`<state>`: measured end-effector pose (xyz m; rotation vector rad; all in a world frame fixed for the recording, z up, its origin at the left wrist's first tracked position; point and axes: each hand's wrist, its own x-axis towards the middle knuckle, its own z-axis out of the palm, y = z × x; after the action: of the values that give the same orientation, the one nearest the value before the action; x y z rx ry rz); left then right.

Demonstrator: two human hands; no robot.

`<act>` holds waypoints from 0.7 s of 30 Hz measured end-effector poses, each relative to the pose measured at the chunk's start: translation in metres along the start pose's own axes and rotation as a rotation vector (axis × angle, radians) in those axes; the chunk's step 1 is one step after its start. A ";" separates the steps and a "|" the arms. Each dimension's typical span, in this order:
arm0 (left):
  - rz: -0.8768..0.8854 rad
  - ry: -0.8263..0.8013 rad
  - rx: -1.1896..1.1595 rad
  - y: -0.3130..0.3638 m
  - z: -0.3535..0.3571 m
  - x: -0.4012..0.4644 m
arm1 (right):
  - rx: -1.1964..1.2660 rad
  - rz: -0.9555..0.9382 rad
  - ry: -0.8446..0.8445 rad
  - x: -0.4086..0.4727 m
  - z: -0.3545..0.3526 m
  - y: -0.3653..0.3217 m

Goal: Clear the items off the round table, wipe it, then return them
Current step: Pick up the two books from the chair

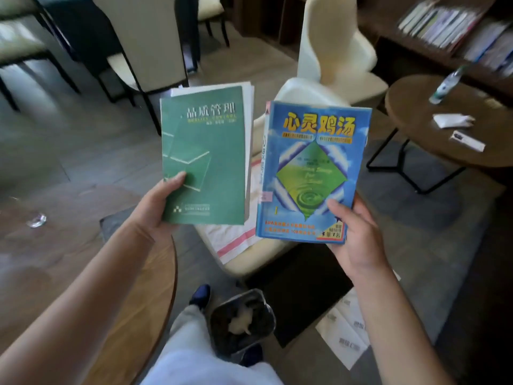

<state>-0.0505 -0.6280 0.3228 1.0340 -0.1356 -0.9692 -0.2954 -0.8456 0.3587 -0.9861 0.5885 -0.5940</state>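
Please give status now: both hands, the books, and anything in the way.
Left hand holds green book. Right hand holds blue book. Both off the round table. Trash bin by the feet.

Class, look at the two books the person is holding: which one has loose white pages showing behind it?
The green book in the left hand; white sheets stick out along its top and right edges. The blue book in the right hand shows none.

The green book (202, 157) carries the white title 品质管理 near its top. Right of it, the blue book (311, 173) reads 心灵鸡汤 in yellow characters, repeated down its spine; smaller print on both is unreadable.
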 end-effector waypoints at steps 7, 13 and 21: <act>0.010 -0.064 0.171 0.015 -0.011 -0.043 | -0.207 -0.074 -0.221 -0.034 0.048 0.001; -0.081 0.001 0.158 0.001 -0.038 -0.089 | -0.133 -0.039 -0.245 -0.059 0.087 0.012; -0.031 0.055 0.034 0.027 -0.124 -0.145 | -0.188 -0.030 -0.068 -0.090 0.151 0.060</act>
<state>-0.0562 -0.4354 0.3243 1.0958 -0.0906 -0.9684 -0.2420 -0.6698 0.3871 -1.1895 0.5770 -0.5363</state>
